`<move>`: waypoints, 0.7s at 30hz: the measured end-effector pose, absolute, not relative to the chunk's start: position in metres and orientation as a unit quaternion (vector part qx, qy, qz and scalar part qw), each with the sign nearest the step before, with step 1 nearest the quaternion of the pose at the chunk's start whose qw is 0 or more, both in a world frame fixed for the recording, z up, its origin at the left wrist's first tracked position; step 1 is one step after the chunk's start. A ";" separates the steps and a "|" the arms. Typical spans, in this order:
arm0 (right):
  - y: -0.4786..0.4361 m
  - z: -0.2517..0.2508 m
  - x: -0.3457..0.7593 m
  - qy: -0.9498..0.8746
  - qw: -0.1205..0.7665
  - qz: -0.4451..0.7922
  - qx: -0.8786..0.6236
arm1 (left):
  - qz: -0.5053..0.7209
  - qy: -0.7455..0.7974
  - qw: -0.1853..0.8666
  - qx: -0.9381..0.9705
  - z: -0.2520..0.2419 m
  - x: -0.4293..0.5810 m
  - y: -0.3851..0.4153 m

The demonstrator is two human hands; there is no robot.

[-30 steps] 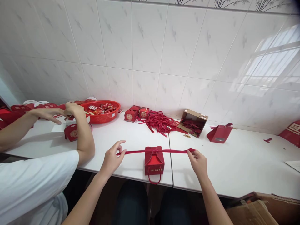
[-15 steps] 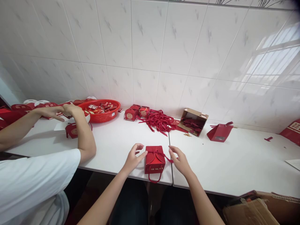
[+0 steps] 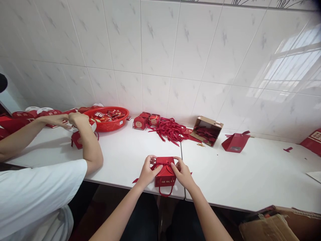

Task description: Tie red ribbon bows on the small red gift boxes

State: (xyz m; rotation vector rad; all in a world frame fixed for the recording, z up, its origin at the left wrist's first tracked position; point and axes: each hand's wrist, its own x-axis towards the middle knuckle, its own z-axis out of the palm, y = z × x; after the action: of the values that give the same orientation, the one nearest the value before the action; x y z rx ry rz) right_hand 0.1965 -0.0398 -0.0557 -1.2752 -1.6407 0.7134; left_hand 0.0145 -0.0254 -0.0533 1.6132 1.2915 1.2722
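I'm flanking the box (image 3: 165, 182) with left hand (image 3: 147, 172) and right hand (image 3: 184, 173) apart, thumbs at the ribbon (image 3: 166, 164), pinch unclear from here, ideally tensioning lightly and evenly.

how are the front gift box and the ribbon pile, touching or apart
Apart: head view shows white tabletop between the front gift box and the ribbon pile.

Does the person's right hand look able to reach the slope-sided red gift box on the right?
Probably yes: nothing tall stands on the white table between the right hand and the slope-sided red gift box, though that hand would first have to leave the red box with the rope handle.
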 end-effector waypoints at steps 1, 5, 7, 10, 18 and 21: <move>-0.039 -0.057 0.196 -0.664 0.454 0.288 -0.519 | 0.490 0.504 0.349 0.620 -0.054 0.015 -0.025; -0.033 -0.063 0.200 -0.624 0.492 0.286 -0.536 | 0.457 0.541 0.325 0.626 -0.052 0.010 -0.027; -0.031 -0.063 0.208 -0.602 0.519 0.293 -0.531 | 0.440 0.550 0.295 0.646 -0.047 0.005 -0.027; -0.033 -0.055 0.224 -0.633 0.510 0.294 -0.503 | 0.426 0.522 0.297 0.676 -0.038 -0.006 -0.023; -0.046 -0.030 0.235 -0.747 0.394 0.158 -0.511 | 0.146 0.516 0.467 0.703 -0.008 -0.036 -0.002; -0.044 -0.031 0.221 -0.694 0.464 0.101 -0.541 | 0.105 0.419 0.590 0.682 0.002 -0.031 -0.007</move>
State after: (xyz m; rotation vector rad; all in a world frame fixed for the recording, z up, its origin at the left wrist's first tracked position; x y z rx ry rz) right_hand 0.2215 -0.0440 -0.0309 -1.3297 -1.7038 0.2484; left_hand -0.0311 -0.0067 0.0020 1.5880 0.9753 0.2437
